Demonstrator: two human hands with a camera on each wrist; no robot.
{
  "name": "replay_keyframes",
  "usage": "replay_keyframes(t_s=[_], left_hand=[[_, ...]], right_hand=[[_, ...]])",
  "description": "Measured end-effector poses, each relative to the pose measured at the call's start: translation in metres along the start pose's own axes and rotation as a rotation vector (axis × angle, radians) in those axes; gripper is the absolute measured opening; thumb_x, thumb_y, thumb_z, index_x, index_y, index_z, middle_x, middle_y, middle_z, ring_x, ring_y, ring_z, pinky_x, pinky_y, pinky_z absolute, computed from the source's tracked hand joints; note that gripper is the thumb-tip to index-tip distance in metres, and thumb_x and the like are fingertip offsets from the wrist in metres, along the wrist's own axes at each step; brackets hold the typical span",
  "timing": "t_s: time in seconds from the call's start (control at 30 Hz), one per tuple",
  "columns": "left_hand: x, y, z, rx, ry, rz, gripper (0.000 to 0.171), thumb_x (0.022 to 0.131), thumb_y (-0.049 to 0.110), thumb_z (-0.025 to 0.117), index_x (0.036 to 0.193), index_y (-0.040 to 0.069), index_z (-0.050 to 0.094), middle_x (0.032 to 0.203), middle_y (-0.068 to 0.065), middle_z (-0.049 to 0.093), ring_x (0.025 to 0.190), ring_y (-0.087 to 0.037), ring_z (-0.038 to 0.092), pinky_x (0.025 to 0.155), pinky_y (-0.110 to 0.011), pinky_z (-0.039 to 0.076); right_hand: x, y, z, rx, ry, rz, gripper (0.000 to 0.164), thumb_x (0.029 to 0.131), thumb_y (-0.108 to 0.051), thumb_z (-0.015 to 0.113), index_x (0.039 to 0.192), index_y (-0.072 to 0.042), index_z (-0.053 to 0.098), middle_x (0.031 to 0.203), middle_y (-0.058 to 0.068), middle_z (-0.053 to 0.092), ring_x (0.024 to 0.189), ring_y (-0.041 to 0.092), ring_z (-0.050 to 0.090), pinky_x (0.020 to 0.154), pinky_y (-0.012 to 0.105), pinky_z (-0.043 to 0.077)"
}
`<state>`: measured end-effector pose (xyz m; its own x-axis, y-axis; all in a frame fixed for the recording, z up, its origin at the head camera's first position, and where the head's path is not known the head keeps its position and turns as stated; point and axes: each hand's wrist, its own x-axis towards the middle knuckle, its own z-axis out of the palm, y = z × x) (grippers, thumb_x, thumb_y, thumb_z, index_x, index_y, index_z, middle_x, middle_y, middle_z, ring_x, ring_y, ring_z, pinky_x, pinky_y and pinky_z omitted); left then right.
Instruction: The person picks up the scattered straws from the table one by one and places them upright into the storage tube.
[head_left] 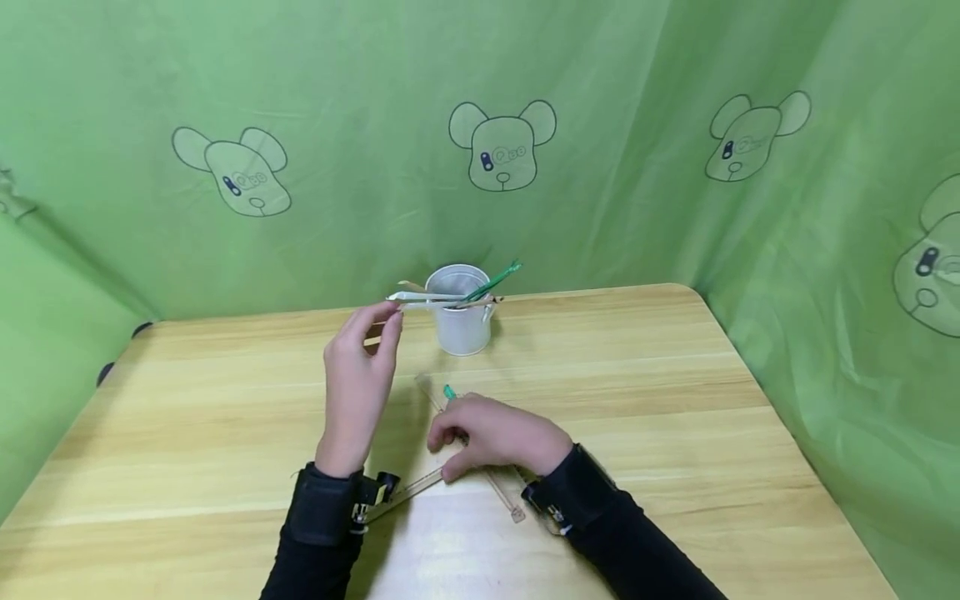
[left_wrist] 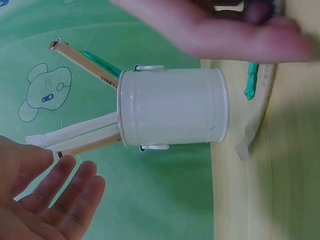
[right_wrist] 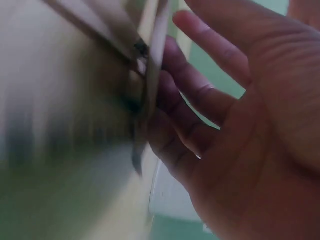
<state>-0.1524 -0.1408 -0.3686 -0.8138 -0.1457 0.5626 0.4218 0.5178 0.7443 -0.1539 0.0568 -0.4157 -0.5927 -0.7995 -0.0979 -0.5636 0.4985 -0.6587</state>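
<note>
Left hand (head_left: pixel 356 375): fingers parted and lightly bent, their tips at the ends of slim white paper-wrapped sticks (left_wrist: pixel 82 129), which lean from a white metal bucket (head_left: pixel 462 337). The bucket stands just beyond these fingertips; a slim, twisted green-wrapped stick (head_left: pixel 497 279) projects from its opposite side. Right hand (head_left: pixel 501 429): fingers curved, the thumb apart from them, over slim tan paper-wrapped sticks (head_left: pixel 500 493) lying crossed on the pale wood-grained surface (head_left: pixel 637 367); whether they grip one cannot be told. A green tip (head_left: pixel 449 392) shows just beyond the right fingers. Behind both hands hangs a green curtain (head_left: pixel 337 233) printed with bear heads.
</note>
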Motion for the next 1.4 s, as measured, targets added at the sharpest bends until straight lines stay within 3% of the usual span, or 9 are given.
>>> replay_keyframes(t_s=[0.17, 0.33, 0.53, 0.7, 0.8, 0.9, 1.0, 1.13, 1.4], left_hand=[[0.0, 0.0, -0.003, -0.004, -0.001, -0.03, 0.021, 0.107, 0.009, 0.066, 0.125, 0.0, 0.074, 0.118, -0.009, 0.075, 0.101, -0.022, 0.074, 0.083, -0.031, 0.062], [0.0, 0.0, -0.005, -0.007, -0.006, -0.041, 0.022, 0.107, 0.005, 0.064, 0.126, -0.001, 0.073, 0.116, -0.012, 0.075, 0.097, -0.027, 0.075, 0.079, -0.03, 0.062], [0.0, 0.0, -0.006, 0.01, -0.012, -0.052, 0.022, 0.108, 0.002, 0.06, 0.126, -0.001, 0.073, 0.113, -0.012, 0.075, 0.093, -0.025, 0.075, 0.078, -0.037, 0.063], [0.001, 0.001, -0.006, 0.019, -0.019, -0.07, 0.021, 0.108, 0.002, 0.059, 0.123, -0.001, 0.074, 0.11, -0.011, 0.076, 0.088, -0.023, 0.075, 0.071, -0.023, 0.06], [0.001, 0.004, -0.01, 0.013, 0.023, -0.059, 0.021, 0.107, -0.001, 0.059, 0.12, -0.001, 0.075, 0.11, -0.012, 0.076, 0.09, -0.024, 0.074, 0.073, -0.018, 0.057], [0.002, 0.009, -0.017, 0.002, 0.129, -0.021, 0.02, 0.106, -0.005, 0.058, 0.115, -0.003, 0.076, 0.109, -0.013, 0.075, 0.093, -0.023, 0.072, 0.082, -0.023, 0.057], [0.005, 0.013, -0.024, -0.014, 0.226, 0.008, 0.021, 0.105, -0.006, 0.058, 0.111, -0.002, 0.077, 0.106, -0.014, 0.073, 0.096, -0.021, 0.069, 0.088, -0.029, 0.057], [0.006, 0.016, -0.028, -0.032, 0.25, -0.008, 0.022, 0.105, -0.005, 0.057, 0.11, 0.0, 0.078, 0.102, -0.009, 0.073, 0.094, -0.016, 0.067, 0.087, -0.029, 0.056], [0.005, 0.012, -0.024, -0.043, 0.199, -0.031, 0.022, 0.106, -0.004, 0.056, 0.111, 0.0, 0.078, 0.104, -0.007, 0.073, 0.092, -0.015, 0.069, 0.085, -0.029, 0.056]], right_hand=[[0.003, -0.005, 0.007, -0.101, 0.005, -0.011, 0.011, 0.093, -0.018, 0.085, 0.099, -0.019, 0.077, 0.085, -0.01, 0.061, 0.083, 0.008, 0.054, 0.101, 0.037, 0.045], [0.002, -0.002, 0.002, -0.054, 0.06, 0.015, 0.006, 0.1, -0.007, 0.075, 0.099, -0.013, 0.074, 0.084, -0.008, 0.062, 0.078, 0.007, 0.056, 0.077, 0.027, 0.05], [-0.002, 0.0, -0.011, -0.015, 0.154, 0.066, 0.01, 0.105, -0.004, 0.066, 0.112, -0.01, 0.07, 0.095, -0.003, 0.069, 0.087, 0.01, 0.062, 0.083, 0.032, 0.054], [-0.004, 0.001, -0.016, 0.014, 0.205, 0.088, 0.011, 0.11, -0.004, 0.055, 0.118, -0.008, 0.062, 0.099, 0.002, 0.073, 0.092, 0.017, 0.068, 0.085, 0.037, 0.056], [-0.004, 0.0, -0.018, 0.067, 0.238, 0.091, 0.013, 0.112, -0.003, 0.048, 0.122, -0.006, 0.056, 0.104, 0.007, 0.073, 0.095, 0.022, 0.069, 0.085, 0.039, 0.057], [-0.005, -0.002, -0.021, 0.11, 0.267, 0.071, 0.022, 0.111, 0.002, 0.044, 0.13, -0.005, 0.051, 0.107, 0.011, 0.069, 0.092, 0.021, 0.066, 0.083, 0.037, 0.056], [-0.007, -0.001, -0.025, 0.122, 0.305, 0.056, 0.047, 0.104, 0.012, 0.047, 0.146, -0.007, 0.041, 0.109, 0.014, 0.064, 0.088, 0.019, 0.06, 0.081, 0.034, 0.055], [-0.01, -0.001, -0.029, 0.168, 0.339, 0.067, 0.075, 0.096, 0.016, 0.046, 0.161, -0.015, 0.024, 0.107, 0.017, 0.058, 0.083, 0.018, 0.054, 0.08, 0.035, 0.053], [-0.015, -0.004, -0.033, 0.279, 0.445, 0.053, 0.041, 0.115, -0.011, 0.035, 0.154, -0.023, 0.028, 0.098, 0.011, 0.053, 0.07, 0.021, 0.056, 0.063, 0.039, 0.053]])
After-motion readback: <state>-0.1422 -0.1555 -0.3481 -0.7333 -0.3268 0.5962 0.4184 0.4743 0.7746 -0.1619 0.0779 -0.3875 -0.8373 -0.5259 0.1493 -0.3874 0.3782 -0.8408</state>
